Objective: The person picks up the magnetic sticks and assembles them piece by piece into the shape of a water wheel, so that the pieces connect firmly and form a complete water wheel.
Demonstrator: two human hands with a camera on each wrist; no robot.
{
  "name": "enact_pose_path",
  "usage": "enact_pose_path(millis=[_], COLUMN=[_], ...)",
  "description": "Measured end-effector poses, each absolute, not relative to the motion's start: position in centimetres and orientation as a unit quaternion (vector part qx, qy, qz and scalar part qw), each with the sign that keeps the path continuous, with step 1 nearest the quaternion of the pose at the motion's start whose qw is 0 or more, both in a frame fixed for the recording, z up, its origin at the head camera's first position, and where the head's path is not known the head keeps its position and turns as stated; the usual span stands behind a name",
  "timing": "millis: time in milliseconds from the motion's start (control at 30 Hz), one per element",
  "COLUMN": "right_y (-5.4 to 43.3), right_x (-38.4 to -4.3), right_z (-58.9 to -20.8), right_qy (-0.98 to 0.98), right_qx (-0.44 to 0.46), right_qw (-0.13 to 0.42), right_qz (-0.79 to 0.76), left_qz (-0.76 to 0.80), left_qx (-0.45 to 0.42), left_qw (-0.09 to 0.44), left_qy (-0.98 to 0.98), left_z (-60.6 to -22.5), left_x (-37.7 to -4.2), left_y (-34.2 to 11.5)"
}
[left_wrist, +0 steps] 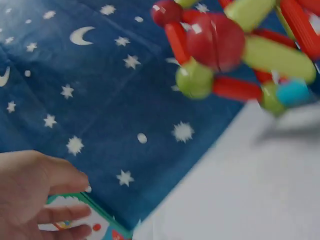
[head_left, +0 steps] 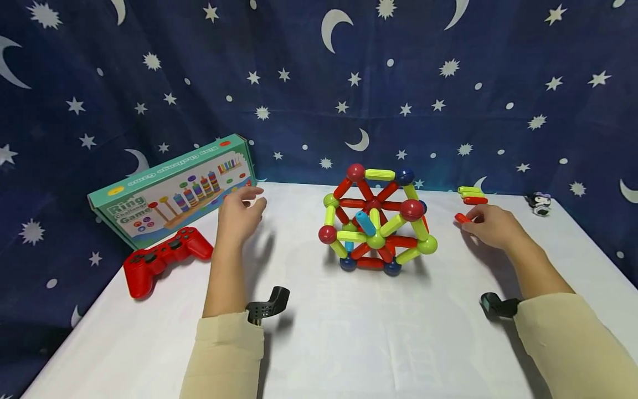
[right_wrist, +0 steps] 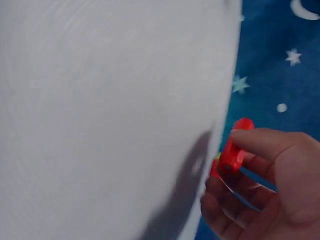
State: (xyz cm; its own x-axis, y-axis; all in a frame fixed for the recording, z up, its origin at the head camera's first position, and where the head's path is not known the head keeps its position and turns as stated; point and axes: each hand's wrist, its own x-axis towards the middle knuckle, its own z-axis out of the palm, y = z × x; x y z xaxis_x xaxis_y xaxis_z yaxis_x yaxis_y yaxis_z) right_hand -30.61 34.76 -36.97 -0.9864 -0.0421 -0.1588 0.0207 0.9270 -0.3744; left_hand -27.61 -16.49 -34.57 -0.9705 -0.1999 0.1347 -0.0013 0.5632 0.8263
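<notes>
A ball-and-rod structure (head_left: 370, 235) of red, lime and blue pieces stands in the middle of the white table. To its right, my right hand (head_left: 490, 226) pinches a short red rod (right_wrist: 235, 150) between thumb and fingers. Just behind that hand lie lime rods (head_left: 469, 192) and another red rod (head_left: 476, 200). My left hand (head_left: 240, 215) hovers left of the structure, fingers loosely bent with nothing in them. In the left wrist view the same hand (left_wrist: 37, 200) is apart from the structure's red ball (left_wrist: 216, 41).
A Ring Challenge Game box (head_left: 174, 194) leans at the back left, with a red game controller (head_left: 166, 257) in front of it. A small black-and-white figurine (head_left: 540, 204) sits at the back right edge. A star-patterned curtain (head_left: 299, 111) hangs behind the table.
</notes>
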Motion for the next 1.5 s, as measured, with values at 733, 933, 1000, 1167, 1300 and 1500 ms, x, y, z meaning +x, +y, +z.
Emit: enact_pose_path(millis=[733, 933, 1000, 1167, 1300, 1500], right_y=[22.0, 18.4, 17.3, 14.9, 13.3, 12.0], right_x=[-24.3, -23.6, -23.6, -23.8, -24.3, -25.0], right_z=[-25.9, -24.4, -24.3, -24.6, -25.2, -25.9], right_qy=[0.912, 0.906, 0.908, 0.920, 0.925, 0.934], right_qx=[-0.133, -0.221, -0.250, -0.295, -0.319, -0.313], right_qw=[-0.149, -0.154, -0.144, -0.073, -0.014, 0.037], right_qz=[-0.359, -0.327, -0.304, -0.248, -0.205, -0.166], left_qz=[-0.242, -0.234, -0.229, -0.215, -0.208, -0.208], left_qx=[0.065, 0.063, 0.061, 0.049, 0.050, 0.043], left_qw=[0.016, 0.007, 0.002, -0.006, 0.003, 0.012], left_qy=[-0.968, -0.970, -0.972, -0.975, -0.977, -0.977], left_z=[-38.5, -38.3, -38.2, -38.0, -38.0, -37.7], left_x=[-28.8, -29.1, -29.2, -29.2, -29.0, -28.9], left_y=[-19.3, -18.4, -18.1, -17.9, -18.0, -17.5])
